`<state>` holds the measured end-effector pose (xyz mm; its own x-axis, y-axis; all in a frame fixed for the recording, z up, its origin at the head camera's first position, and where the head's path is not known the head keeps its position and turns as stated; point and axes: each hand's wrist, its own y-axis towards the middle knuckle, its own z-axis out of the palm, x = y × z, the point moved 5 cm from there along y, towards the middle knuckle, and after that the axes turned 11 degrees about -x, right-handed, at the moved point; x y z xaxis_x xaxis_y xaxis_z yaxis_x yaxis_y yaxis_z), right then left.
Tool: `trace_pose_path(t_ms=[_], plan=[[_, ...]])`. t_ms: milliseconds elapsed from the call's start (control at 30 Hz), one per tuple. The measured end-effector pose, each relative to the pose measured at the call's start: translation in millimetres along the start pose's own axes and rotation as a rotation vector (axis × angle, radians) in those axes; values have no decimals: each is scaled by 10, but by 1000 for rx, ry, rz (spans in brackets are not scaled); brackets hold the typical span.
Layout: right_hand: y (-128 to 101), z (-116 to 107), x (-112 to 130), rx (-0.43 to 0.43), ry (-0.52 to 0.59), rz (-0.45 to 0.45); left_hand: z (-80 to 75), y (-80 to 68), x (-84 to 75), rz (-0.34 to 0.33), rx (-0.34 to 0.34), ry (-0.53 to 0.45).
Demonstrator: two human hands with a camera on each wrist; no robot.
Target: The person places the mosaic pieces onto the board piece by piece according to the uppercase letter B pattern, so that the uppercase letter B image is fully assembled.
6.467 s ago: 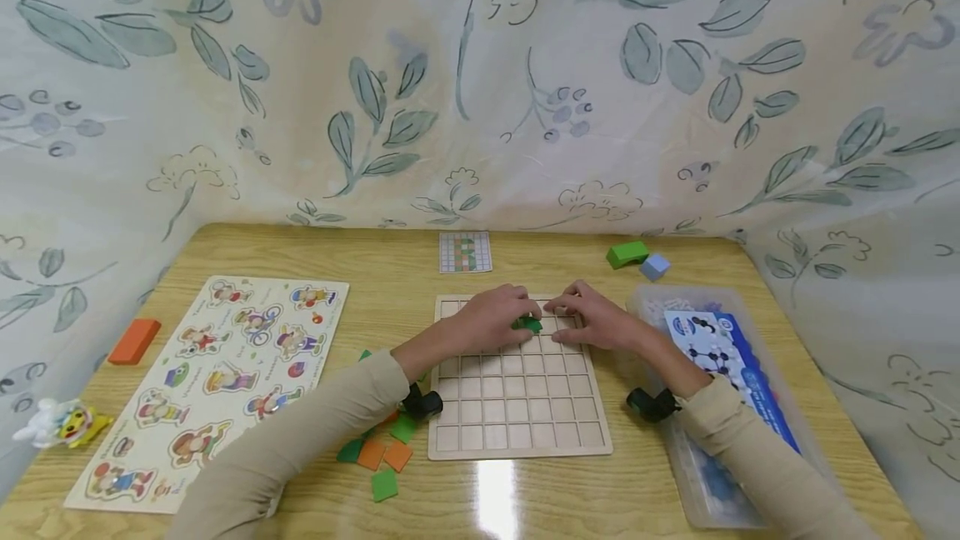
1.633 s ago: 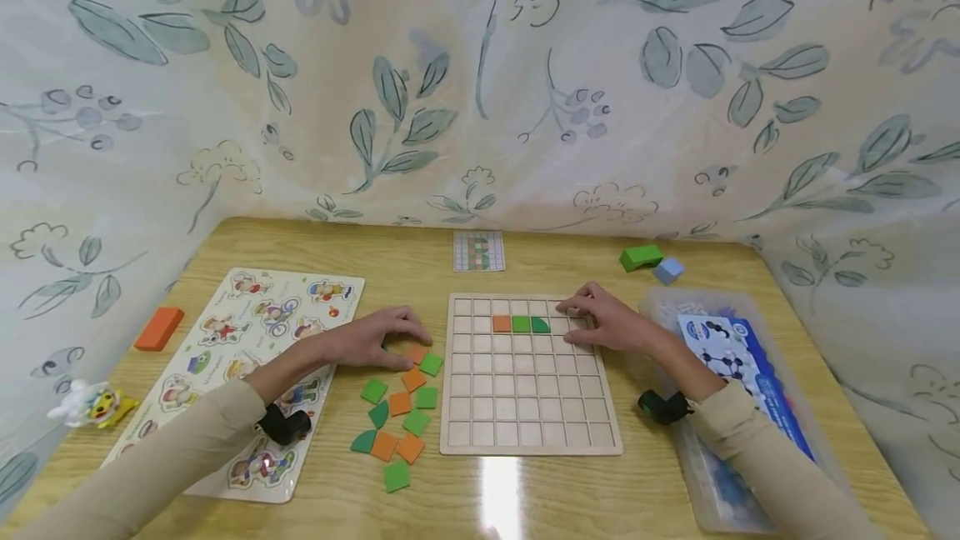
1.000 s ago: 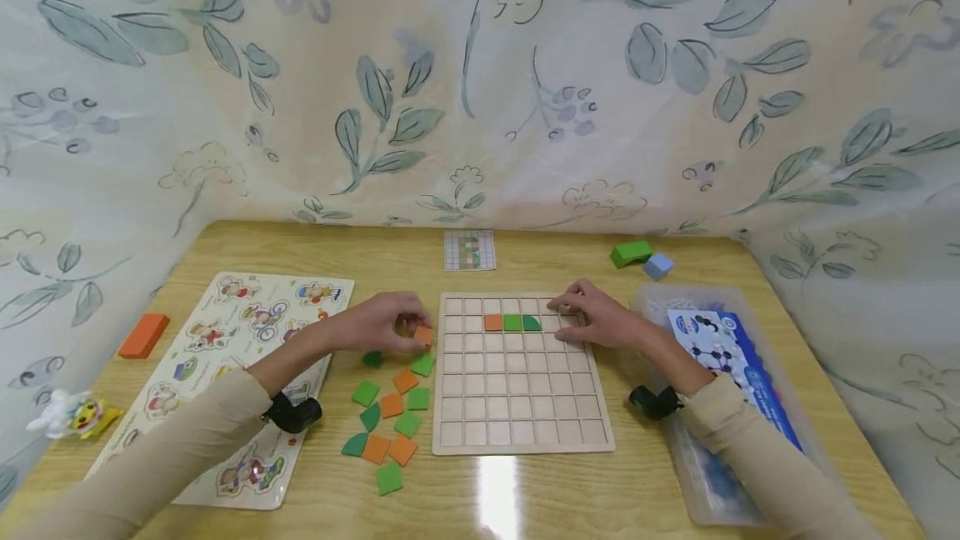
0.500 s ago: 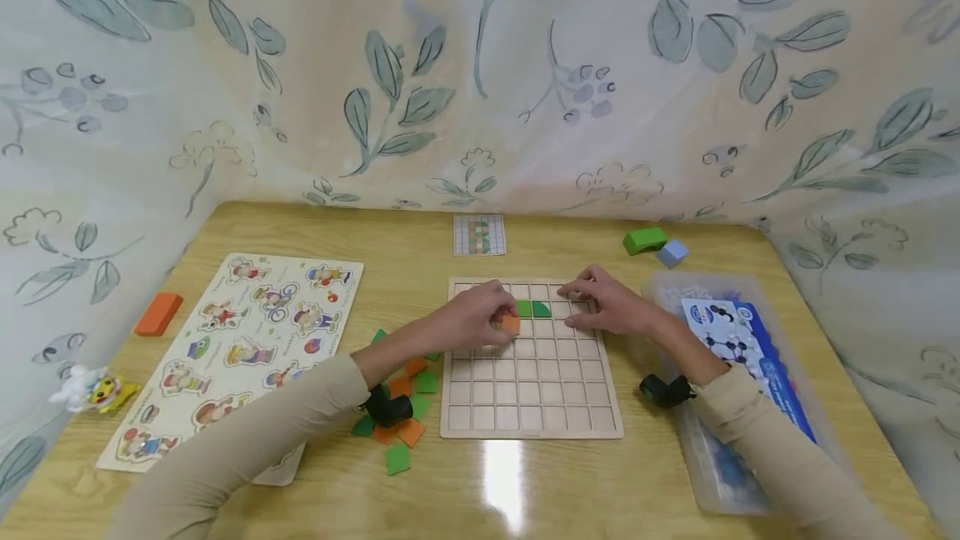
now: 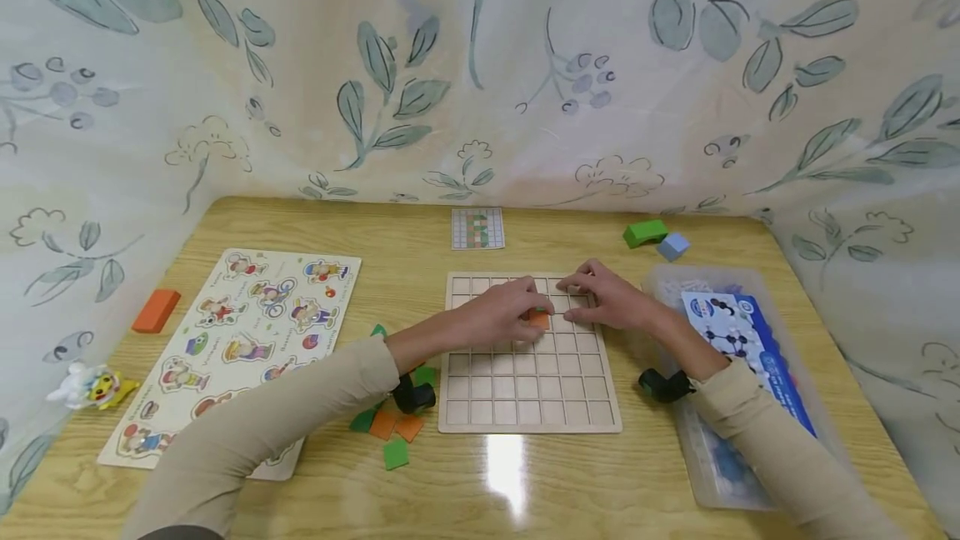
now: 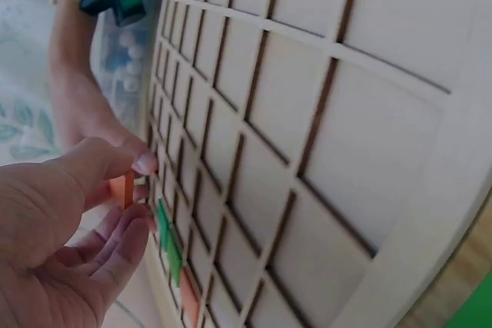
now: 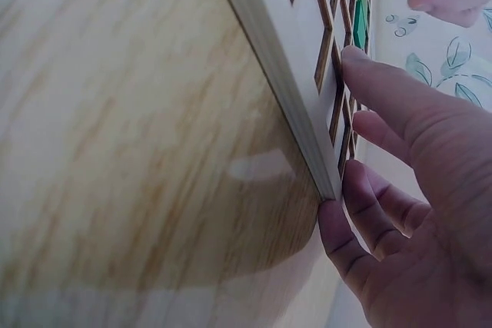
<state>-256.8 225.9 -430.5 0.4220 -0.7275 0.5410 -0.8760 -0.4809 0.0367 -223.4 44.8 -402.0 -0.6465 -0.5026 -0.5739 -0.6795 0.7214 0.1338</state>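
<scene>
Between thumb and fingers, my left hand (image 5: 504,313) pinches an orange square tile (image 6: 123,188), held above the upper part of the wooden grid board (image 5: 525,390). Lying in the board's cells are a dark green quarter-round tile (image 6: 162,224), a green square tile (image 6: 174,261) and an orange square tile (image 6: 189,297). In the head view the left hand hides most of this row. My right hand (image 5: 617,300) rests at the board's upper right side with relaxed fingers; the right wrist view shows its thumb (image 7: 365,67) on the grid and a fingertip at the board's edge.
Loose green and orange tiles (image 5: 396,453) lie left of the board, partly under the left forearm. A patterned grid card (image 5: 477,229) lies behind it. A picture puzzle board (image 5: 232,357) is at left, a clear plastic box (image 5: 705,473) at right, and blocks (image 5: 645,232) far right.
My left hand has picked the orange tile from the loose tiles and carried it right, over the board. Earlier the dark green tile was set down. The right hand stays at the board's side.
</scene>
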Motion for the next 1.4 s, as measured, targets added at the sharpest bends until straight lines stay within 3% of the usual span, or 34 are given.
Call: trace_pose_path(t_ms=[500, 733, 1067, 1400], plan=[[21, 8, 23, 1, -7, -18, 150, -11, 95, -4, -113, 61], [13, -30, 33, -8, -10, -23, 146, 10, 71, 30, -159, 92], [-7, -25, 36, -9, -4, -35, 173, 27, 72, -3, -125, 138], [-19, 0, 13, -6, -6, -18, 210, -4, 31, 73, -149, 203]])
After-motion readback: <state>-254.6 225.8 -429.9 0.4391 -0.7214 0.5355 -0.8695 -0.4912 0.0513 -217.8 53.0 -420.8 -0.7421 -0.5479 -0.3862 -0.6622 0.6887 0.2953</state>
